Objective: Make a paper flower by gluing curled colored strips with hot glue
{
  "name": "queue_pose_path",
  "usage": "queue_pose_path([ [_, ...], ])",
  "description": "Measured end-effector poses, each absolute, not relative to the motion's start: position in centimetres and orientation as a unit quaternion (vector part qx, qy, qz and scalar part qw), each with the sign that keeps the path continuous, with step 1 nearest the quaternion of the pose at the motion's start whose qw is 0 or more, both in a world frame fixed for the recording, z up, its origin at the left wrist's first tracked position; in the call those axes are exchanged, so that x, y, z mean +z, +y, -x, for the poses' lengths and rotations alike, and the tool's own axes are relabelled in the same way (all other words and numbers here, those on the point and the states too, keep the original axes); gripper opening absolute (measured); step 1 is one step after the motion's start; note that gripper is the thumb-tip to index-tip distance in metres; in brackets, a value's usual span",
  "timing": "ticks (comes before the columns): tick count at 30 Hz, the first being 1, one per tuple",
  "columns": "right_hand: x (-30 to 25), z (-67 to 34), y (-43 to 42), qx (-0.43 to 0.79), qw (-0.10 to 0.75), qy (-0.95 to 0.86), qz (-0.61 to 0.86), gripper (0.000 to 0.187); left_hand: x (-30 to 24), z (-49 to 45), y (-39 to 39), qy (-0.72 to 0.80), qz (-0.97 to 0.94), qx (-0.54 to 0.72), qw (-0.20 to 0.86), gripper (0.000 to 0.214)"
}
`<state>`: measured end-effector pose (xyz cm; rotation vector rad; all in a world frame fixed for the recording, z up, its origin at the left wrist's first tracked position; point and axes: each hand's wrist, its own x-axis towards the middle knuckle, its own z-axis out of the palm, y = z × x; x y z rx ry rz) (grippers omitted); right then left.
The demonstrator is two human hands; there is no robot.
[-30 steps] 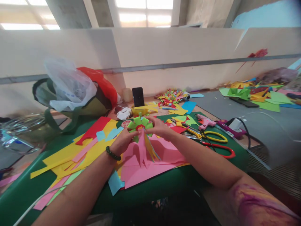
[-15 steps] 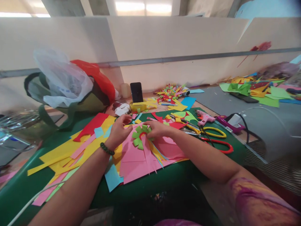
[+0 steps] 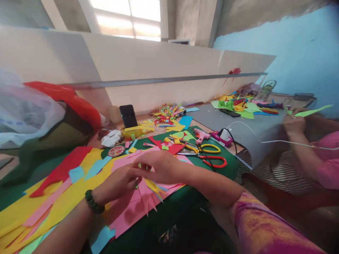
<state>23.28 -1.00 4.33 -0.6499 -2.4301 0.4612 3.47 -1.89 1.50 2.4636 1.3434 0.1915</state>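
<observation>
My left hand (image 3: 122, 183) and my right hand (image 3: 162, 167) meet over a pink paper sheet (image 3: 125, 218). Between their fingertips is a green paper flower (image 3: 137, 182), mostly hidden, with only bits of its petals showing. My right hand curls over it from above. The fingers of my left hand are bent in against it from the left. Pointed pink strips (image 3: 148, 201) and narrow yellow and blue strips (image 3: 155, 188) stick out below the right hand.
Yellow-handled scissors (image 3: 212, 147), red-handled scissors (image 3: 217, 161) and a pink glue gun (image 3: 201, 135) lie right of the hands. A phone (image 3: 128, 116) leans behind. Bags (image 3: 66, 106) stand left. At right, another person's hand (image 3: 292, 123) holds green paper (image 3: 314, 111).
My left hand has come in from the left to meet my right hand at the flower, which is now mostly covered. The view has swung right, bringing another person into sight.
</observation>
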Motion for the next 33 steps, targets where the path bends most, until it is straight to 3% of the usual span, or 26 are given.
queue_pose_path([
  [4,3.4,-27.6,-4.7,0.135,0.288,-0.927,0.198,0.016,1.7,-3.5,-2.0,0.456,-0.871,0.062,0.172,0.025],
  [10,2.0,-34.6,-5.8,0.170,0.301,-0.849,0.400,0.021,1.7,-3.7,-1.8,0.480,-0.860,0.028,0.168,0.027],
  [14,2.3,-37.6,-5.6,0.179,0.226,-0.806,0.517,0.026,1.9,-3.8,-1.8,0.484,-0.858,0.036,0.167,0.025],
  [20,2.2,-40.3,-4.2,0.066,0.128,-0.715,0.684,0.030,2.0,-3.4,-1.6,0.480,-0.857,0.050,0.179,0.021],
  [24,1.8,-40.4,-4.7,0.084,0.092,-0.718,0.685,0.032,2.1,-3.3,-1.6,0.491,-0.851,0.041,0.182,0.022],
  [33,1.4,-38.2,-6.3,0.113,0.140,-0.755,0.631,0.029,2.3,-3.7,-1.8,0.486,-0.854,0.039,0.184,0.021],
])
